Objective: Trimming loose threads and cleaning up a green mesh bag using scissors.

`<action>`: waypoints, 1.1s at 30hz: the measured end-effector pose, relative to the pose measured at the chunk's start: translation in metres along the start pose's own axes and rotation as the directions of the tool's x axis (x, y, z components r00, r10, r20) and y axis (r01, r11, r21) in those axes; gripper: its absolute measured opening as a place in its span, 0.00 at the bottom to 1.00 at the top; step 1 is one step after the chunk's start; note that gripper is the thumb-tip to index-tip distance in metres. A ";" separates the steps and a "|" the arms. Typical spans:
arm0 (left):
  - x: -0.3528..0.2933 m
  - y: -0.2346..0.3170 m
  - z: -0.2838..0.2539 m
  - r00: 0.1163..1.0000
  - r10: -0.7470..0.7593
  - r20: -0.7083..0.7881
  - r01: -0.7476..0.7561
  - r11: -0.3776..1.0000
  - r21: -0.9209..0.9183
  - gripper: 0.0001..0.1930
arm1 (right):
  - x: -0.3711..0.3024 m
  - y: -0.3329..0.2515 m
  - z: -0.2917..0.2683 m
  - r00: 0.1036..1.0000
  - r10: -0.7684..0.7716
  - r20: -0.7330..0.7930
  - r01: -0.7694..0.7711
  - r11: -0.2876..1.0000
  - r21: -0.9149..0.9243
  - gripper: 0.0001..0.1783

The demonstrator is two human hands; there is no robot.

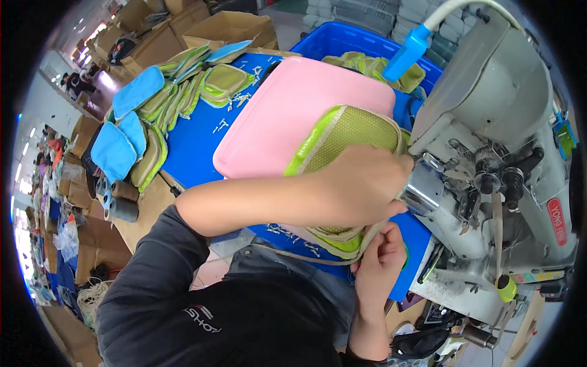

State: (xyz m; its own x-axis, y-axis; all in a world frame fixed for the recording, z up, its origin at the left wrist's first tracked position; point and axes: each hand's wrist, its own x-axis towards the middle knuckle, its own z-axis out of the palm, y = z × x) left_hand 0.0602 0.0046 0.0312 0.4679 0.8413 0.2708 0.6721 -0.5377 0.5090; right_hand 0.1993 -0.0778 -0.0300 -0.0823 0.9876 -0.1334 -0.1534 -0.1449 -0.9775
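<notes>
"Fingers first: how are we holding them?"

"Our left hand (367, 183) is bending over the right side of the green pouch (324, 147), probably steadying it beside the metal cylinder (422, 188); its fingertips are partly hiding, so we cannot tell how firmly they are closing. Our right hand (380, 260) is pinching the beige strip (309, 260) at the pouch's near corner, seemingly keeping it in line with the rim."

"And around us, from the left?"

"Thread cones (124, 210) are standing near the table's (189, 153) left edge. Blue and green pieces (137, 95) are overlapping toward its far left corner, presumably staying within reach. One pink panel (263, 134) is lying mid-table beneath the pouch, likely giving it smooth support. Along the right edge, our sewing machine (483, 85) is looming, which is perhaps why we are holding the pouch there."
</notes>
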 end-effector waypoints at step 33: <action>-0.018 -0.020 0.022 0.913 -0.236 0.333 0.401 0.362 -0.842 0.12 | -0.022 0.047 -0.081 0.978 -0.087 0.190 0.199 0.125 -0.972 0.30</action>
State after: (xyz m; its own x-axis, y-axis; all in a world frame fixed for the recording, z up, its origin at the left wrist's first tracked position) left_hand 0.0512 -0.0012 -0.0021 0.4600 0.8760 -0.1448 -0.0524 0.1896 0.9805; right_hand 0.2736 -0.1012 -0.0864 -0.2538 0.9671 -0.0147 0.9216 0.2372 -0.3072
